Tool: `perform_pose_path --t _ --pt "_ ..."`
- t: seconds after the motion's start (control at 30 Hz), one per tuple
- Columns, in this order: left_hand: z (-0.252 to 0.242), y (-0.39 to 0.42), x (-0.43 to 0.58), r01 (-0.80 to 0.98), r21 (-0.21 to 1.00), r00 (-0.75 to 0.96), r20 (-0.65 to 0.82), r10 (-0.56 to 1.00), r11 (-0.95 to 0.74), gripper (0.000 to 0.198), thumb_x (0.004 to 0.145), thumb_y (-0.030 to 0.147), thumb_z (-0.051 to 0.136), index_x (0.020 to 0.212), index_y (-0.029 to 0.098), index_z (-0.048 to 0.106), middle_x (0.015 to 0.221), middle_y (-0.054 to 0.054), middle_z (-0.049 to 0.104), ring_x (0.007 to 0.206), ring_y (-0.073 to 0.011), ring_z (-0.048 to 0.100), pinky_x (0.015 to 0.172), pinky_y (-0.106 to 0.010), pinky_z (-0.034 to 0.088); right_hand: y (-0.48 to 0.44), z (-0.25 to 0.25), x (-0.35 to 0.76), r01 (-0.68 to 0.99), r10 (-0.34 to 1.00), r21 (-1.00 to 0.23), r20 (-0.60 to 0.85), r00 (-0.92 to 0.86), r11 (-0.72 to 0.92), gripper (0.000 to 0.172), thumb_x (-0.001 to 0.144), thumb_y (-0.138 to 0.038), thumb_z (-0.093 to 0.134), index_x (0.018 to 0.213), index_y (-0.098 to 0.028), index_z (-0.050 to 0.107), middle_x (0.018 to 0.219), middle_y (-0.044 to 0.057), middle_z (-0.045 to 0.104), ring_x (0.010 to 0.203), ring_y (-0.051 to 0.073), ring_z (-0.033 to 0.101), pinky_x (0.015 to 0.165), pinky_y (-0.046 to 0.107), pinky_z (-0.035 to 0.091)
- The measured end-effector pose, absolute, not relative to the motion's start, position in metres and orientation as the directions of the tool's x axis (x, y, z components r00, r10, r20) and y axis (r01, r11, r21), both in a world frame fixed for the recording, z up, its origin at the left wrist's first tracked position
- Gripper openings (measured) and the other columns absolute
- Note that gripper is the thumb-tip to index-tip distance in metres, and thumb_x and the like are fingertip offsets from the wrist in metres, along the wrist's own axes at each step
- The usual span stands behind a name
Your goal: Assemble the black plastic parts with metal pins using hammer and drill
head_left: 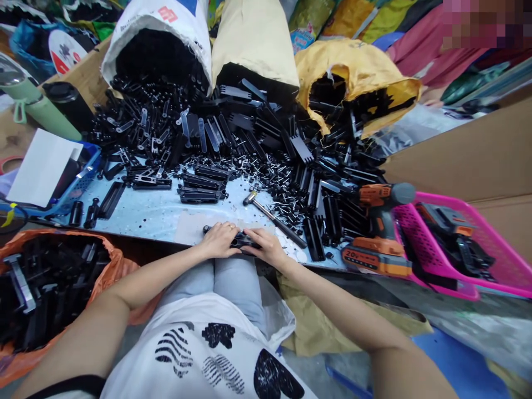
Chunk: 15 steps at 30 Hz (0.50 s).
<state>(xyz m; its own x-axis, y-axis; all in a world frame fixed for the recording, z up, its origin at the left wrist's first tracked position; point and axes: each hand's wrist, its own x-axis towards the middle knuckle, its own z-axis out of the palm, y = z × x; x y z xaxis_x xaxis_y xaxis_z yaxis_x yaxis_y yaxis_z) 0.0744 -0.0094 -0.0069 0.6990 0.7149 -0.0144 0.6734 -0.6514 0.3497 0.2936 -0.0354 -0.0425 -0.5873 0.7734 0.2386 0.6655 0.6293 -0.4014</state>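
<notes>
My left hand (219, 239) and my right hand (266, 246) meet at the near edge of the pale blue table (162, 213). Both curl around a long black plastic part (241, 239) that lies flat on the table between them. The left hand covers its left end, though a black tip shows at its far left. My right hand grips the other end. A small hammer (272, 218) lies on the table just beyond my right hand, head to the left.
A big heap of black plastic parts (233, 133) spills from three sacks at the back. An orange cordless drill (376, 227) stands right, beside a pink basket (494, 260). An orange bag of black parts (50, 288) sits lower left. A blue tray (83, 177) lies left.
</notes>
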Motion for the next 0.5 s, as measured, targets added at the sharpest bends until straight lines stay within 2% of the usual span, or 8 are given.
perform_pose_path --t 0.1,0.17,0.27,0.37,0.5 --pt "-0.006 -0.008 0.077 0.7 0.344 0.678 -0.044 0.734 -0.625 0.043 0.078 0.051 0.06 0.103 0.016 0.051 0.102 -0.009 0.057 0.101 -0.0265 0.05 0.08 -0.037 0.038 -0.034 -0.05 0.295 0.646 0.721 -0.319 0.297 -0.626 0.693 0.048 0.09 -0.038 0.049 0.132 -0.016 0.045 0.083 0.007 0.063 0.077 0.017 0.059 0.068 0.029 0.049" --pt "-0.006 -0.008 0.078 0.709 0.341 0.67 -0.05 0.741 -0.617 0.042 0.079 0.049 0.061 0.103 0.017 0.051 0.103 -0.009 0.057 0.101 -0.0263 0.05 0.081 -0.037 0.038 -0.034 -0.052 0.297 0.653 0.709 -0.282 0.346 -0.615 0.703 0.05 0.089 -0.037 0.051 0.134 -0.016 0.043 0.075 0.005 0.061 0.071 0.017 0.057 0.065 0.028 0.048" --pt "-0.005 -0.009 0.078 0.709 0.331 0.673 -0.052 0.738 -0.623 0.041 0.079 0.047 0.061 0.103 0.017 0.051 0.103 -0.009 0.057 0.101 -0.0262 0.05 0.08 -0.037 0.039 -0.029 -0.051 0.303 0.645 0.691 -0.258 0.351 -0.632 0.72 0.051 0.09 -0.037 0.05 0.136 -0.016 0.041 0.076 0.006 0.061 0.072 0.018 0.056 0.064 0.029 0.047" --pt "-0.006 -0.009 0.078 0.705 0.322 0.68 -0.05 0.732 -0.632 0.043 0.078 0.048 0.061 0.103 0.016 0.051 0.102 -0.01 0.057 0.1 -0.0266 0.051 0.08 -0.037 0.04 -0.017 -0.047 0.31 0.537 0.583 -0.233 0.236 -0.778 0.811 0.047 0.091 -0.04 0.047 0.134 -0.02 0.044 0.081 0.006 0.061 0.074 0.017 0.055 0.067 0.029 0.046" --pt "-0.005 -0.008 0.079 0.696 0.313 0.691 -0.047 0.722 -0.646 0.044 0.079 0.049 0.06 0.104 0.014 0.051 0.102 -0.01 0.057 0.1 -0.0268 0.051 0.079 -0.037 0.04 -0.004 -0.043 0.314 0.525 0.567 -0.244 0.152 -0.81 0.815 0.048 0.093 -0.042 0.042 0.134 -0.02 0.044 0.086 0.007 0.06 0.078 0.017 0.055 0.068 0.028 0.045"
